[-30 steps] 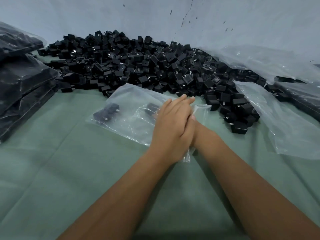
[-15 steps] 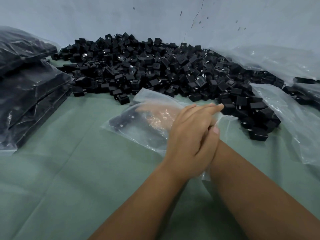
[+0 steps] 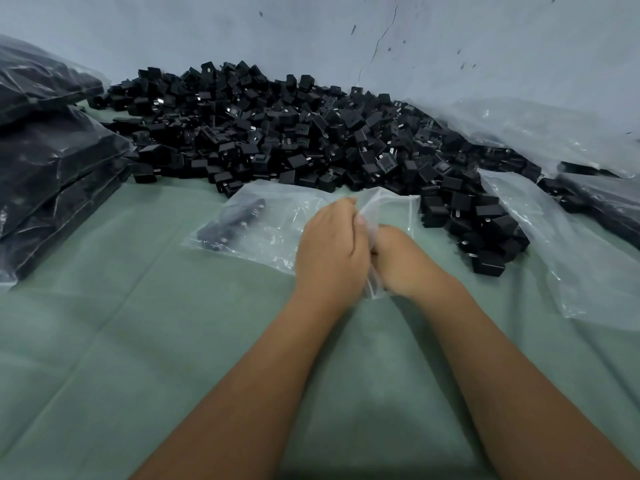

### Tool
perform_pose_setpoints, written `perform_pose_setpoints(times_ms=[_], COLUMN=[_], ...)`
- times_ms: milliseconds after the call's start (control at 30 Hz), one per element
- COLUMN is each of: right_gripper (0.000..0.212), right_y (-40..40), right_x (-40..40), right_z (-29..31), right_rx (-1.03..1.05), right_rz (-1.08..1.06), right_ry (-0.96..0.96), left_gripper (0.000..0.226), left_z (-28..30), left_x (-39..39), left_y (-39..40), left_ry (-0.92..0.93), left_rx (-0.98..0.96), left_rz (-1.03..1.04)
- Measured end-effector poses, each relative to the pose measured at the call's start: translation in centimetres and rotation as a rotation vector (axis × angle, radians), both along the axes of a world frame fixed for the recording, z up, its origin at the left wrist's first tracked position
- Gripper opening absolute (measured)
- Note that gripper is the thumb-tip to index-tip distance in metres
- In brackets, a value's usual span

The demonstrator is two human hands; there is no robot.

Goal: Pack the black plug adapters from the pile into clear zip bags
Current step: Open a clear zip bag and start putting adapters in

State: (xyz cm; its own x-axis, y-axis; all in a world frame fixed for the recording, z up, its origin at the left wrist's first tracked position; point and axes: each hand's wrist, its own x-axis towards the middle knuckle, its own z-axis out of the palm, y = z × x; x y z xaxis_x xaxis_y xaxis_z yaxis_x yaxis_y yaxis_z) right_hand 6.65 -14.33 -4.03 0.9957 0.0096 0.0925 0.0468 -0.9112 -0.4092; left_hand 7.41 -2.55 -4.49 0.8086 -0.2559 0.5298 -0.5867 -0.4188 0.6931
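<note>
- Far left: stack of filled clear plastic bags packed dark with black adapters [image 3: 52,174], lying flat one on another on the pale green cloth [image 3: 138,341] that covers the work surface.
- Centre back: large loose pile of small black cube-shaped plug adapters [image 3: 294,133], heaped against the grey-blue wall [image 3: 242,29]; metal prongs visible on several pieces. Pile runs from near the stacked bags across to the right, with a tongue of adapters reaching forward on the right side.
- Centre front: clear zip bag [image 3: 273,230] lying on the cloth just in front of the pile, a few black adapters [image 3: 232,226] inside at its left end. Its right end is lifted and bunched.
- Left hand [image 3: 329,251]: back of hand up, fingers curled together and closed on the bunched right end of the bag; thumb tip pressed to the film.
- Right hand [image 3: 405,261]: touching the left hand, fingers curled under and gripping the same end of the bag; fingertips hidden, so exact pinch not readable.
- Right: loose empty clear plastic bags [image 3: 571,265] spread over the cloth beside the pile; more crumpled clear film [image 3: 554,133] behind, along the wall.
</note>
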Motion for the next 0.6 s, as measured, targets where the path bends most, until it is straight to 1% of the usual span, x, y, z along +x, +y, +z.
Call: perform_pose_setpoints(times_ms=[33, 100, 133, 200, 233, 267, 300, 367, 400, 433, 467, 500, 600], right_gripper=[0.020, 0.021, 0.022, 0.024, 0.027, 0.031, 0.037, 0.046, 0.046, 0.044, 0.041, 0.039, 0.042], right_y=[-0.4, -1.1, -1.3, -2.6, -3.4, -4.2, -5.1, -6.0, -6.1, -6.1, -6.1, -6.1, -5.9], right_x=[-0.7, -1.7, -2.3, -2.1, -2.0, -2.0, -2.1, -2.3, -2.4, -2.4, -2.3, -2.2, -2.0], right_z=[-0.2, -0.6, -0.5, -0.2, -0.2, -0.2, -0.4, -0.8, -1.1, -1.4, -1.6, -1.7, -1.4], right_rx=[-0.009, 0.044, 0.056, 0.095, 0.078, 0.031, -0.039, -0.187, -0.258, -0.323, -0.363, -0.360, -0.175], right_rz=[-0.032, -0.134, -0.197, -0.388, -0.485, -0.564, -0.629, -0.728, -0.749, -0.747, -0.732, -0.703, -0.575], right_ry=[-0.152, -0.473, -0.581, -0.667, -0.674, -0.631, -0.544, -0.294, -0.196, -0.150, -0.158, -0.193, -0.296], left_gripper=[0.031, 0.028, 0.026, 0.026, 0.026, 0.028, 0.029, 0.032, 0.033, 0.033, 0.034, 0.034, 0.032], left_z=[-0.1, -0.6, -0.8, -1.3, -1.5, -1.7, -1.8, -1.8, -1.8, -1.8, -1.8, -1.9, -1.9], left_x=[0.2, 0.7, 0.9, 1.2, 1.2, 1.3, 1.3, 1.4, 1.4, 1.5, 1.6, 1.6, 1.8], left_y=[0.1, 0.3, 0.3, 0.4, 0.4, 0.4, 0.4, 0.4, 0.4, 0.4, 0.4, 0.4, 0.3], left_ry=[0.012, 0.043, 0.071, 0.153, 0.187, 0.206, 0.212, 0.206, 0.202, 0.200, 0.200, 0.203, 0.206], left_rx=[0.017, 0.076, 0.122, 0.230, 0.274, 0.302, 0.312, 0.307, 0.303, 0.297, 0.290, 0.283, 0.273], left_rz=[0.008, 0.019, 0.023, 0.027, 0.026, 0.028, 0.031, 0.038, 0.039, 0.039, 0.039, 0.039, 0.040])
